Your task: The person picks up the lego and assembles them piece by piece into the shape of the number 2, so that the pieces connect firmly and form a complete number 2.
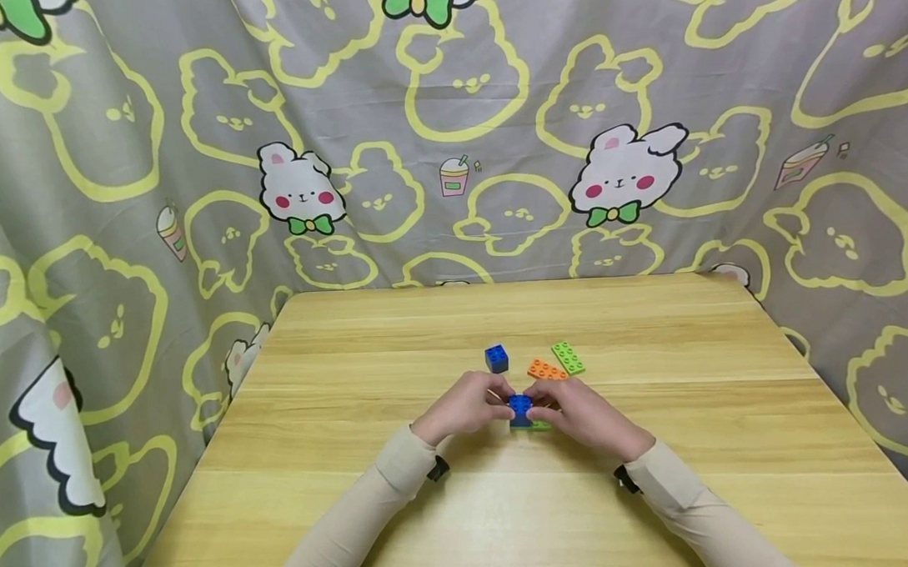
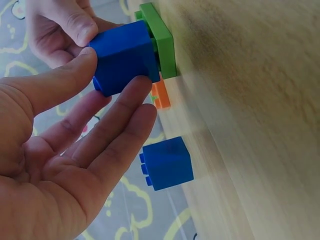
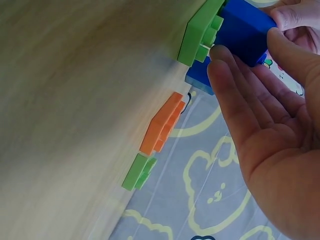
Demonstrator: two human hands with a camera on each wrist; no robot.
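Note:
A blue building block (image 1: 520, 408) with studs on top is held between both hands, low over the table. Thumb and fingers of my left hand (image 1: 469, 404) pinch it from the left. From the right, my right hand (image 1: 578, 408) grips the same block with thumb and fingertips. Directly beneath is a flat green plate (image 2: 165, 42), lying on the table; the block covers its left part. Green studs (image 3: 206, 47) stick out on the right side, near the right fingertips. In the left wrist view, a narrow strip of studs shows between block and plate.
Behind the left hand stands a second blue block (image 1: 497, 359). An orange plate (image 1: 547, 369) and another green plate (image 1: 567, 357) lie beyond the right hand. The wooden table (image 1: 336, 346) ends at a patterned grey curtain (image 1: 392, 227) at the back.

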